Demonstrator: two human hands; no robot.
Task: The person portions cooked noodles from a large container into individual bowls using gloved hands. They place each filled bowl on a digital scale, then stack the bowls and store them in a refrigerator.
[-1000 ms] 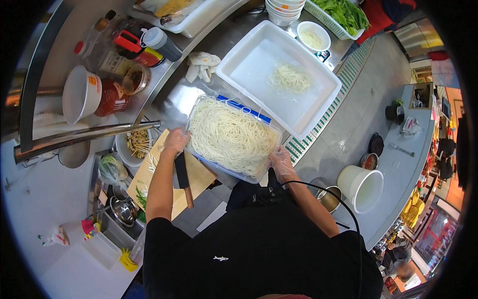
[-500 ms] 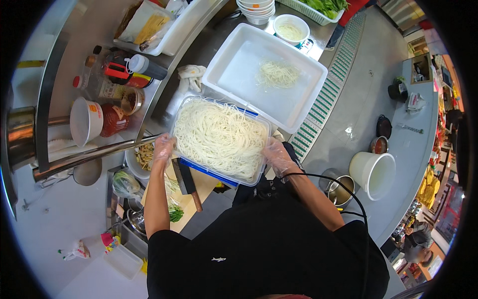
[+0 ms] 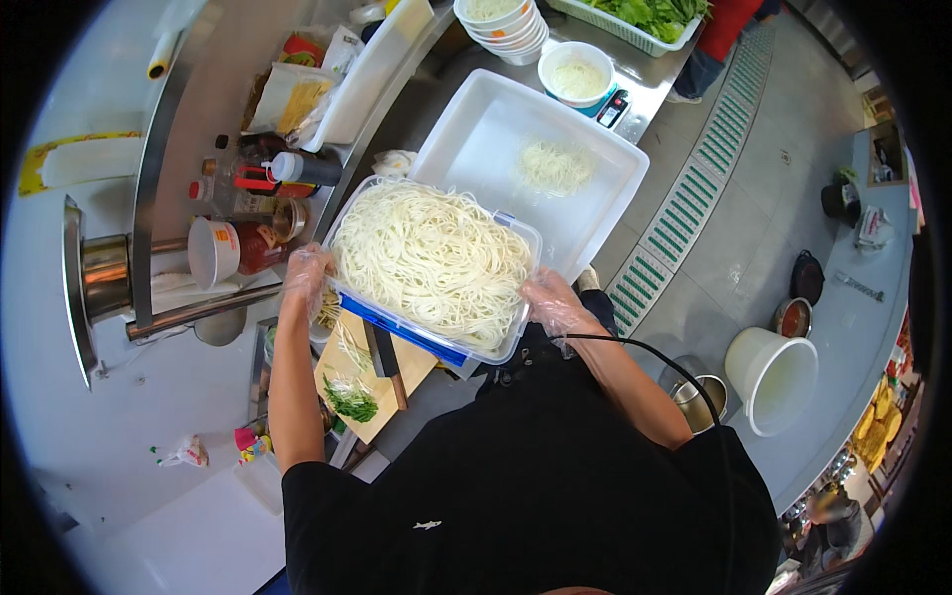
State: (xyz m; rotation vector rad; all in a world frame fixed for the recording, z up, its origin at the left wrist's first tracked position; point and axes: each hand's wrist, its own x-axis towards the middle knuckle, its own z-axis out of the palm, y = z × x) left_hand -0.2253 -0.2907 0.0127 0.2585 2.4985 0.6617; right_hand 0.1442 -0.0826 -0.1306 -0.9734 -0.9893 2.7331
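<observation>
A clear plastic box with blue side clips (image 3: 402,329) is heaped with pale noodles (image 3: 426,260). My left hand (image 3: 308,275), in a thin clear glove, grips its left end. At the opposite end, my gloved right hand (image 3: 553,299) holds on too. The box is in front of my body, its far side overlapping the near edge of a large white tub (image 3: 471,124) in this view. A small heap of noodles (image 3: 556,168) lies in that tub. Below the box, a cleaver (image 3: 381,351) rests on a wooden cutting board (image 3: 409,363) beside chopped greens (image 3: 350,398).
Beyond the tub, a noodle bowl (image 3: 576,75) sits on a small scale (image 3: 613,108), near stacked bowls (image 3: 508,40) and a basket of greens (image 3: 645,38). Bottles (image 3: 260,178) line the left shelf. A floor drain grate (image 3: 679,213) and white bucket (image 3: 772,367) are at right.
The noodle box has shifted slightly left and tilted a little, with both hands still on it. The whole view has also turned, showing more of the cutting board.
</observation>
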